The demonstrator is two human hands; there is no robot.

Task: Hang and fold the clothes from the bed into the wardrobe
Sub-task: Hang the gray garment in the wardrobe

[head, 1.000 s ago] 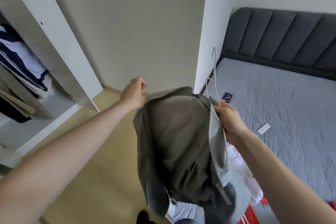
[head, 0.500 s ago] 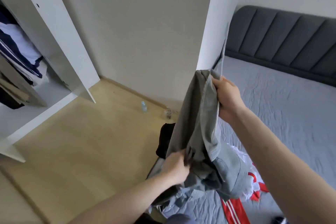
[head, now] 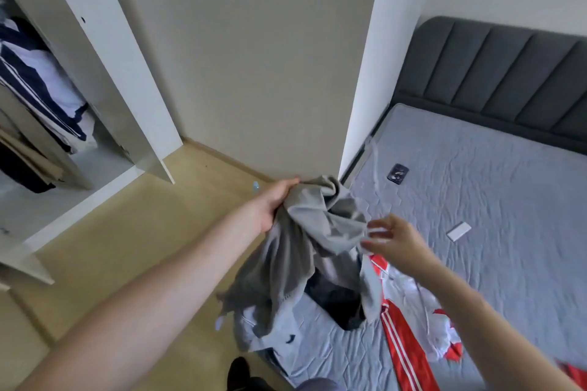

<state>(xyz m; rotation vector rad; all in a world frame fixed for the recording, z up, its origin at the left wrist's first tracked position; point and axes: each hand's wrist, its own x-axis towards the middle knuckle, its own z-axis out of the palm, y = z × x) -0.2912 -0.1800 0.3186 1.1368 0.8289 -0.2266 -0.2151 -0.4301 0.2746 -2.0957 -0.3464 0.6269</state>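
Left hand (head: 275, 200) gripped one bunched grey garment (head: 311, 251) at its top; the cloth hung downward, long axis near vertical, over the bed (head: 476, 200) edge. Right hand (head: 392, 240), fingers spread and holding nothing, hovered just right of the fabric, the nearer free hand for a second grip. One red-and-white garment (head: 403, 320) and one dark garment (head: 336, 301) lay on the bed; the wardrobe (head: 104, 79) stood well apart, left.

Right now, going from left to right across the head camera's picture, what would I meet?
Open wardrobe with hanging clothes → left hand gripping the grey garment → right hand, its fingers spread beside the cloth → white card on the bed.
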